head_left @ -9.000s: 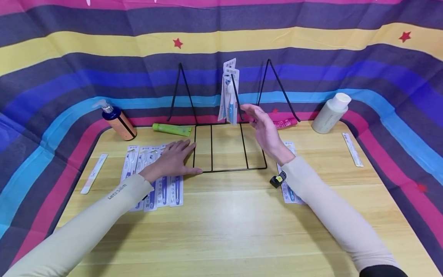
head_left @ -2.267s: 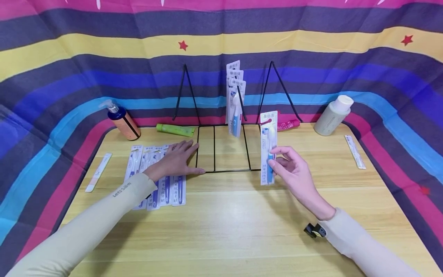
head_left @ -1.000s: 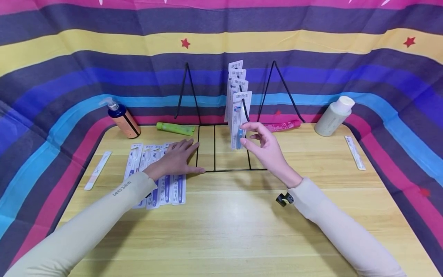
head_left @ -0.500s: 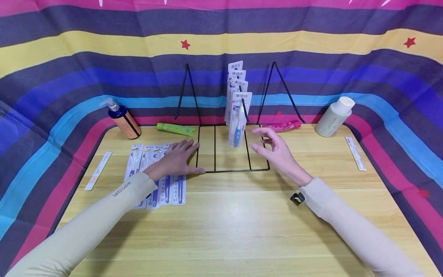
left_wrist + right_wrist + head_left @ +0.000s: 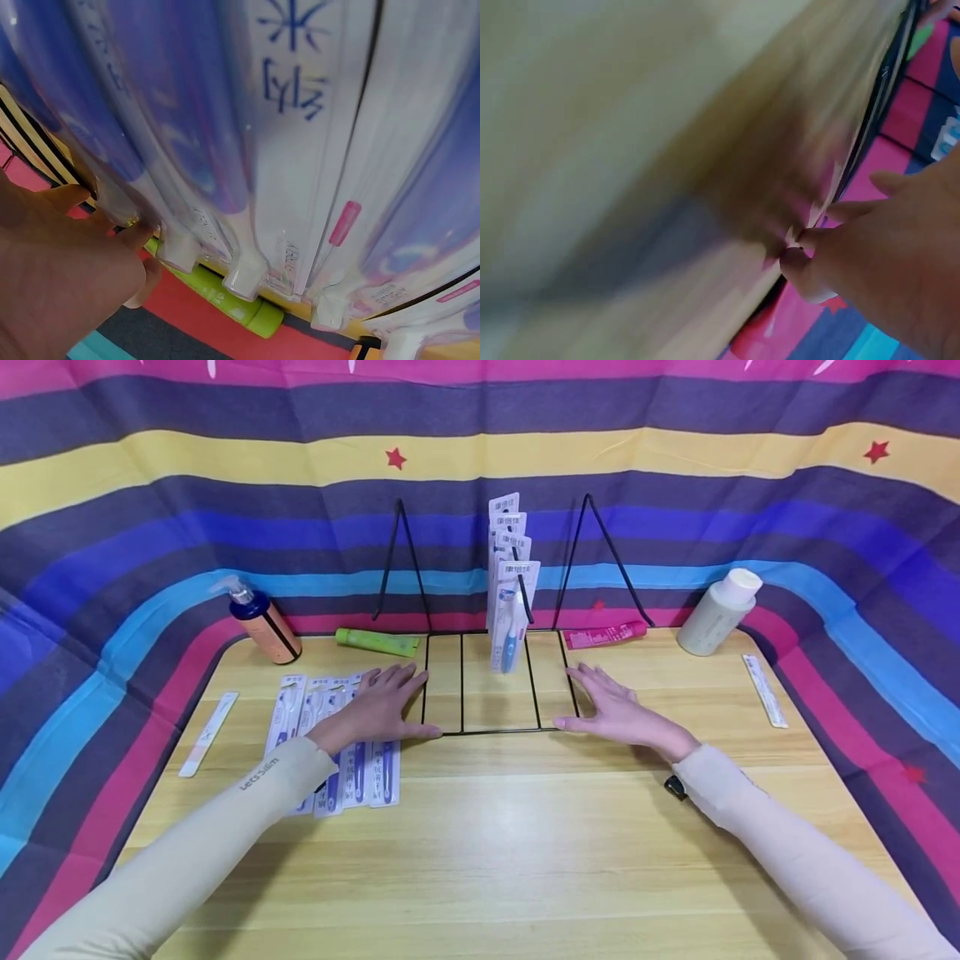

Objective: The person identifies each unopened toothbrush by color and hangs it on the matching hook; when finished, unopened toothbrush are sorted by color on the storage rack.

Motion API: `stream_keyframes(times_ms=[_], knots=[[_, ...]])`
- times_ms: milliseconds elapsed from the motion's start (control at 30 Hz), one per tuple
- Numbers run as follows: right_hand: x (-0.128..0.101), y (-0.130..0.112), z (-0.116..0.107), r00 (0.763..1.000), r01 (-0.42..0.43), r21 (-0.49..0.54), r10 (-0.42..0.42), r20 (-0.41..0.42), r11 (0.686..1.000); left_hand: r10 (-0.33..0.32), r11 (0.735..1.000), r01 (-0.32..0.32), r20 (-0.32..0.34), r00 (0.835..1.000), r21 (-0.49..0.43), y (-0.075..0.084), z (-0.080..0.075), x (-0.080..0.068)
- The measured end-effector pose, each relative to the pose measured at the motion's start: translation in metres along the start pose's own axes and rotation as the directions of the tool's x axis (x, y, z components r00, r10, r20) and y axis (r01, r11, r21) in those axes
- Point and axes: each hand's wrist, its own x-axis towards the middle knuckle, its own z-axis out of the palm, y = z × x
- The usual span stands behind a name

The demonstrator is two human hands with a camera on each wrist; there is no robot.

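Note:
A black wire rack (image 5: 495,730) stands at the middle back of the table. Several packaged toothbrushes (image 5: 513,610) with blue handles hang one behind another from its centre prong. My left hand (image 5: 378,706) lies with spread fingers at the rack's left edge, partly over a row of packaged purple toothbrushes (image 5: 360,777). The left wrist view shows those purple toothbrushes (image 5: 187,135) large, beside the hand (image 5: 67,270). My right hand (image 5: 618,710), fingers extended and holding nothing, is at the rack's right edge. In the right wrist view that hand (image 5: 892,255) is over the wooden tabletop.
A green tube (image 5: 377,642) and a pump bottle (image 5: 264,625) are at the back left. To the back right are a pink tube (image 5: 604,635) and a white-capped bottle (image 5: 718,612). Slim white packets (image 5: 208,735) lie near both side edges. A striped cloth (image 5: 300,518) surrounds the table.
My right hand brought a blue toothbrush pack onto the front of the centre prong, let go and moved right and down to the rack's right edge. The left hand has stayed put.

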Motion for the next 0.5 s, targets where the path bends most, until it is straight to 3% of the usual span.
stream_keyframes(times_ms=[167, 333, 500], knots=[[0.003, 0.007, -0.003, 1.000, 0.007, -0.109, -0.007, 0.002, 0.994, -0.005, 1.000, 0.005, -0.038, 0.999, -0.001, 0.002, 0.002, -0.003], [0.005, 0.010, -0.005, 1.000, -0.002, -0.139, 0.003, 0.004, 0.990, -0.001, 1.000, 0.004, -0.146, 0.989, 0.016, 0.010, -0.001, -0.009], [0.007, 0.010, -0.006, 1.000, 0.003, -0.164, -0.001, 0.009, 0.986, -0.083, 0.995, 0.068, -0.224, 0.971, -0.074, 0.014, -0.010, -0.031]])
